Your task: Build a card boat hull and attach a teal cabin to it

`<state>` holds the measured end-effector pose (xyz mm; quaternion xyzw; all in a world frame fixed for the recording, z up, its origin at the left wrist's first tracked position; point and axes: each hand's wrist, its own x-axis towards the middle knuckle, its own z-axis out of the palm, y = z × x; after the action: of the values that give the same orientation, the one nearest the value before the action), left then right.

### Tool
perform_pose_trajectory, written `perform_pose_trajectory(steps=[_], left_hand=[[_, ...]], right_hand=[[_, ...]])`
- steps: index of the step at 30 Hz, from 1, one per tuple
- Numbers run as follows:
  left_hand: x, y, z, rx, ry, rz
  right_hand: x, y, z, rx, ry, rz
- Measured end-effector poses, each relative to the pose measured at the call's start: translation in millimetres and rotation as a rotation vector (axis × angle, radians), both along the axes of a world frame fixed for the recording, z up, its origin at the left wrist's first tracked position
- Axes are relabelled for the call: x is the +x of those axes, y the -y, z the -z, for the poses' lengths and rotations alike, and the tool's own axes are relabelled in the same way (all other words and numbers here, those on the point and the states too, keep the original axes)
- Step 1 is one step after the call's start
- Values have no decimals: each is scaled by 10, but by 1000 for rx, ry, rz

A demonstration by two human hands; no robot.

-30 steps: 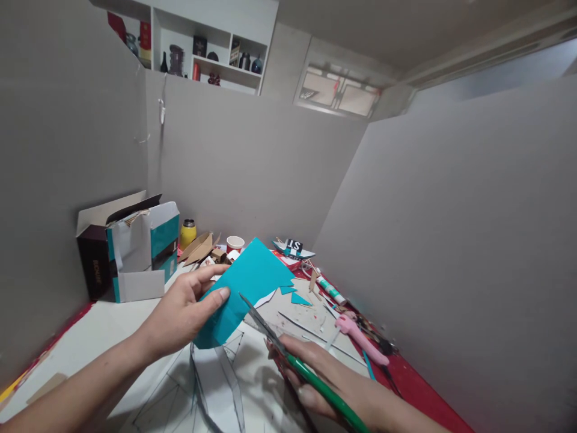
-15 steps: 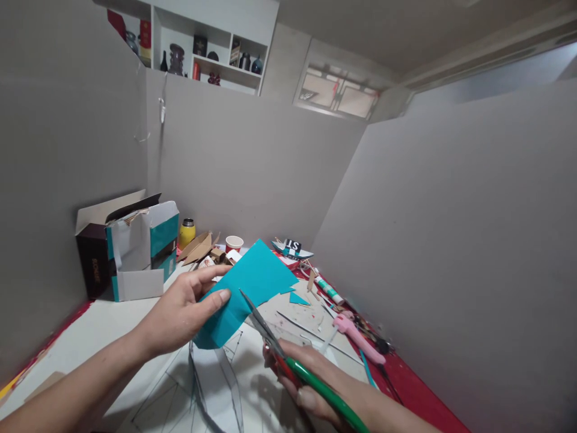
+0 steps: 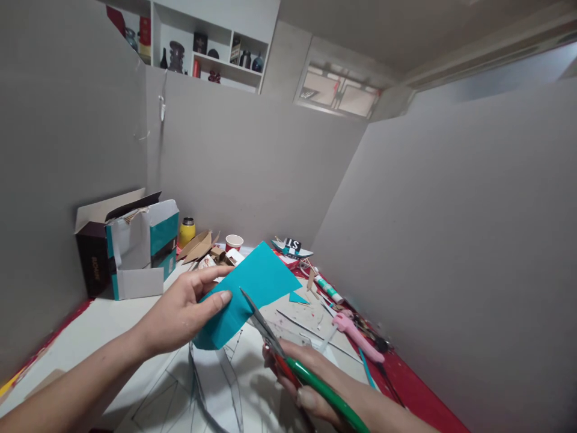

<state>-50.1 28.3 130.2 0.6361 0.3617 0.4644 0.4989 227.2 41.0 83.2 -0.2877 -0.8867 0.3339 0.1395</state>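
Note:
My left hand [image 3: 187, 307] pinches a teal piece of card [image 3: 265, 270] near its left edge, thumb on top and fingers underneath. The card is held up above the table and is curved at its lower end. My right hand [image 3: 306, 376] grips a pair of scissors [image 3: 270, 337] with green and red handles. The blades lie over the lower right edge of the card, their tips near my left thumb. Beneath the hands is white paper with drawn lines [image 3: 166, 391], partly covered by a pale curved strip [image 3: 220, 385] with dark edges.
Opened boxes [image 3: 135, 252] stand at the left. A yellow bottle [image 3: 187, 231], brown cardboard boat shapes [image 3: 197, 246], a paper cup [image 3: 234, 242] and a small model boat [image 3: 292, 246] line the back. At right lie a pink glue gun [image 3: 360, 340] and a teal scrap [image 3: 297, 297].
A small cut flap at the card's right side no longer shows, and that edge now looks straight. The card has shifted very slightly to the right; both hands stay almost in place.

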Motion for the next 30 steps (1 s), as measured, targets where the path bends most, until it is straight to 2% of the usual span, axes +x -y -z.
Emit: perform_pose_trajectory(steps=[11,21,25,30], left_hand=[[34,-1,58,-36,-17,11],[83,-42,132,-82,32,54],[105,-31,168,-93,25,51],[163,-32,293,-80,-18,42]], right_hand=[[-48,63,6,111,-12,116],[-27,11,282,-20,-96,103],[-26,90,187,54,-42,145],[-77,150,78,68,-47,108]])
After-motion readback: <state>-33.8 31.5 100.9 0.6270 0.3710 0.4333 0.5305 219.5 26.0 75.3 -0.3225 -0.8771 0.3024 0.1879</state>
